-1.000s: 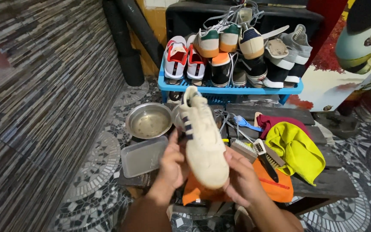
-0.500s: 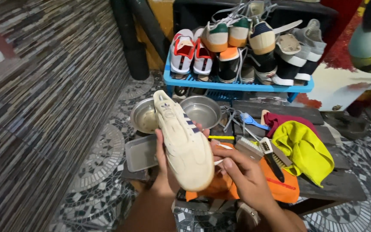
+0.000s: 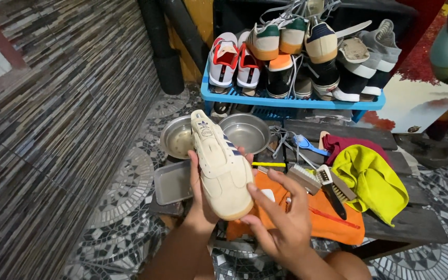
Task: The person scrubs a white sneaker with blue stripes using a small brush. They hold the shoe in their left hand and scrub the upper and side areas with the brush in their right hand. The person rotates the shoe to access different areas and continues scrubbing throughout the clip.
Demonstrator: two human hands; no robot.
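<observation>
- Cream sneaker point(image 3: 221, 168) with dark side stripes sits raised above the surface, toe toward the camera and heel pointing away toward the two metal bowls point(image 3: 245, 132).
- Left hand point(image 3: 199, 199) carries it from beneath and along its left side, the grip clamped on the sneaker, with fingertips showing past the shoe's right edge.
- Right hand point(image 3: 281, 220) is just beside the toe, thumb and forefinger touching its front right edge; the other fingers spread loosely, so this grip is apart and closes on nothing.
- Orange cloth point(image 3: 333, 220) lies on the dark wooden surface point(image 3: 416, 228) under the right hand, with a small white piece on it near the shoe.
- Brushes point(image 3: 320, 181) lie together on the cloth's far edge, next to a yellow cloth point(image 3: 372, 181) and a dark red cloth point(image 3: 346, 142).
- Grey rectangular tray point(image 3: 171, 182) lies left of the shoe, just in front of the bowls.
- Blue rack point(image 3: 291, 101) behind the surface is packed with many pairs of shoes.
- Floor is mosaic tile point(image 3: 115, 218); a striped tiled wall rises on the left.
</observation>
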